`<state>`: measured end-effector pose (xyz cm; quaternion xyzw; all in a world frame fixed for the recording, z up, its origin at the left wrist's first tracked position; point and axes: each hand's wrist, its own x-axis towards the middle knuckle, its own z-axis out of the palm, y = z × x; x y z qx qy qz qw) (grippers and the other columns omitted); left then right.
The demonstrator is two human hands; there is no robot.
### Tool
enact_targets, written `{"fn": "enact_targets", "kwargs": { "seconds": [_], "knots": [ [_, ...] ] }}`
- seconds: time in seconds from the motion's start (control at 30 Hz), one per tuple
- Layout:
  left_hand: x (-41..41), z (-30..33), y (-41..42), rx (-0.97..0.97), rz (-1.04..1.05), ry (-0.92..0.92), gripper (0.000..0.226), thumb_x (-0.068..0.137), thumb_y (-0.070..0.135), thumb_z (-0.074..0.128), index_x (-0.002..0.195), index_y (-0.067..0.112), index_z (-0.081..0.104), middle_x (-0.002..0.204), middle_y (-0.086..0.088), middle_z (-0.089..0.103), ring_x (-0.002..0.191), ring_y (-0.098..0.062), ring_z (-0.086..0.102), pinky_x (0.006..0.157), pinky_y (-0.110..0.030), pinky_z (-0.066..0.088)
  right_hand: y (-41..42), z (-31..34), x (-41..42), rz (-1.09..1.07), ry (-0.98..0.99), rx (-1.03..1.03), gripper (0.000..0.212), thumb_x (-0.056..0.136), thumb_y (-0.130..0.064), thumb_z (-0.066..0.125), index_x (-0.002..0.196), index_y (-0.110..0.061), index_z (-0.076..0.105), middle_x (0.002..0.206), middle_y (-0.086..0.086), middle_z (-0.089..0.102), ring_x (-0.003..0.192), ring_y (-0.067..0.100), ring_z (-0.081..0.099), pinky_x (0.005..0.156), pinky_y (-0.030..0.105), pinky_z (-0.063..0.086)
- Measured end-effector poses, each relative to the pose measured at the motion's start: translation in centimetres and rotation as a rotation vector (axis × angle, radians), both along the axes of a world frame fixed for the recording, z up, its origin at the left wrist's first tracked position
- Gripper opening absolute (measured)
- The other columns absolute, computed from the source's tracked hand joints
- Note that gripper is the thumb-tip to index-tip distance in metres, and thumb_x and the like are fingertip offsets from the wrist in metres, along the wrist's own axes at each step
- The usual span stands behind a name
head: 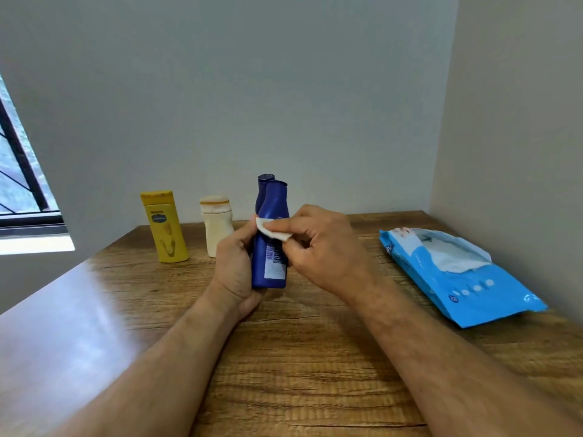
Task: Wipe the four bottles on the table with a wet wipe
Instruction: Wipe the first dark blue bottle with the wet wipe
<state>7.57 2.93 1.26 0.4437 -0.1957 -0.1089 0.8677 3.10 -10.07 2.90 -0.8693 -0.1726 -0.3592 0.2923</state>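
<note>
Wooden table (299,357) set in a room corner, pale walls behind and to the right, a barred window (19,171) at far left. Left hand (235,263) grips a blue bottle (271,234) from its left side, fingers wrapped behind the body, heel of the hand under the base; the bottle is upright, tilted slightly, and seems lifted just off the tabletop, though contact at the base is hard to tell. Back label with small print faces the camera. Right hand (318,244) holds a folded white wipe (272,231) pinched between thumb and fingertips, pressed flat against the bottle's upper body, just below the neck. The other fingers curl loosely toward the palm. Directly behind the held bottle stands a second blue bottle (264,184), mostly hidden, only its cap and shoulder showing. Left of that, a cream bottle (216,228) with a stained cap, standing upright near the table's far edge; the left hand partly covers its lower right side. Further left, a yellow bottle (164,227), upright, flip cap on top, dark logo on the front, clear of the cream one. On the right side of the table, near the wall, lies a blue wipes pack (457,279), flat, its flap open and a white sheet bunched in the opening. Both forearms bare, reaching in from the near edge.
</note>
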Motion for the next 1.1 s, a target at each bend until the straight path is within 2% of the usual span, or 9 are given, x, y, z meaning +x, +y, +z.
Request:
{"fn": "enact_targets", "kwargs": {
  "seconds": [0.1, 0.3, 0.43, 0.57, 0.73, 0.83, 0.9, 1.0, 1.1],
  "knots": [
    [-0.10, 0.20, -0.02, -0.016, 0.004, 0.061, 0.048, 0.101, 0.032, 0.048, 0.073, 0.014, 0.082, 0.077, -0.008, 0.073, 0.065, -0.016, 0.070, 0.063, -0.029, 0.059, 0.24, -0.15, 0.12, -0.018, 0.005, -0.029, 0.034, 0.094, -0.022, 0.064, 0.126, -0.031, 0.068, 0.092, -0.011, 0.057, 0.074, -0.004, 0.049, 0.068, 0.006, 0.037],
    [-0.78, 0.74, -0.40, 0.045, 0.062, 0.095, 0.037, 0.105, 0.031, 0.042, 0.094, 0.008, 0.069, 0.070, -0.008, 0.073, 0.058, -0.017, 0.071, 0.050, -0.028, 0.057, 0.12, -0.29, 0.39, -0.105, -0.032, 0.115, 0.036, 0.097, -0.019, 0.059, 0.131, -0.028, 0.065, 0.091, -0.004, 0.056, 0.078, 0.009, 0.057, 0.071, 0.022, 0.055],
    [-0.33, 0.54, -0.04, 0.037, 0.091, 0.121, 0.054, 0.105, 0.036, 0.043, 0.076, 0.011, 0.081, 0.079, -0.010, 0.075, 0.068, -0.020, 0.073, 0.072, -0.037, 0.059, 0.23, -0.39, 0.05, -0.025, 0.043, -0.018, 0.033, 0.091, -0.019, 0.064, 0.121, -0.032, 0.071, 0.090, -0.007, 0.060, 0.074, 0.004, 0.054, 0.066, 0.008, 0.039],
    [-0.37, 0.54, 0.07, 0.032, 0.078, 0.130, 0.057, 0.105, 0.039, 0.041, 0.078, 0.008, 0.079, 0.078, -0.013, 0.074, 0.069, -0.024, 0.073, 0.080, -0.042, 0.055, 0.45, -0.72, 0.04, 0.089, 0.075, -0.108, 0.030, 0.086, -0.018, 0.068, 0.113, -0.029, 0.077, 0.091, -0.006, 0.068, 0.074, 0.006, 0.059, 0.070, 0.017, 0.049],
    [-0.56, 0.72, 0.18, 0.076, 0.087, 0.128, 0.041, 0.105, 0.037, 0.043, 0.099, 0.008, 0.071, 0.078, -0.009, 0.074, 0.066, -0.019, 0.072, 0.063, -0.033, 0.059, 0.21, -0.42, 0.13, -0.034, 0.027, -0.007, 0.035, 0.095, -0.021, 0.062, 0.129, -0.030, 0.066, 0.092, -0.007, 0.058, 0.075, 0.004, 0.053, 0.070, 0.012, 0.044],
    [-0.63, 0.68, 0.05, 0.090, 0.079, 0.112, 0.036, 0.105, 0.033, 0.042, 0.102, 0.009, 0.068, 0.075, -0.008, 0.074, 0.062, -0.018, 0.072, 0.052, -0.031, 0.058, -0.09, -0.44, 0.29, -0.040, -0.018, 0.108, 0.037, 0.097, -0.017, 0.060, 0.132, -0.027, 0.063, 0.093, -0.004, 0.056, 0.077, 0.011, 0.060, 0.070, 0.027, 0.058],
    [-0.71, 0.67, 0.05, 0.097, 0.089, 0.112, 0.035, 0.105, 0.033, 0.042, 0.100, 0.009, 0.068, 0.074, -0.008, 0.074, 0.061, -0.018, 0.072, 0.051, -0.030, 0.058, -0.30, -0.46, 0.32, -0.035, -0.012, 0.115, 0.037, 0.096, -0.017, 0.061, 0.131, -0.027, 0.064, 0.093, -0.003, 0.057, 0.078, 0.012, 0.061, 0.071, 0.029, 0.059],
    [-0.58, 0.65, 0.28, 0.096, 0.130, 0.122, 0.040, 0.104, 0.037, 0.043, 0.101, 0.007, 0.069, 0.081, -0.011, 0.074, 0.068, -0.022, 0.072, 0.064, -0.036, 0.060, -0.26, -0.31, 0.13, 0.013, 0.049, 0.011, 0.033, 0.092, -0.020, 0.066, 0.123, -0.027, 0.071, 0.096, -0.005, 0.064, 0.081, 0.007, 0.060, 0.075, 0.020, 0.054],
    [-0.23, 0.61, 0.50, 0.072, 0.161, 0.136, 0.043, 0.103, 0.040, 0.044, 0.107, 0.006, 0.069, 0.089, -0.015, 0.074, 0.076, -0.026, 0.072, 0.077, -0.041, 0.058, 0.04, -0.44, 0.15, 0.084, 0.098, -0.071, 0.031, 0.087, -0.020, 0.071, 0.117, -0.025, 0.074, 0.101, -0.005, 0.070, 0.083, 0.007, 0.063, 0.078, 0.026, 0.057]
  ]
}}
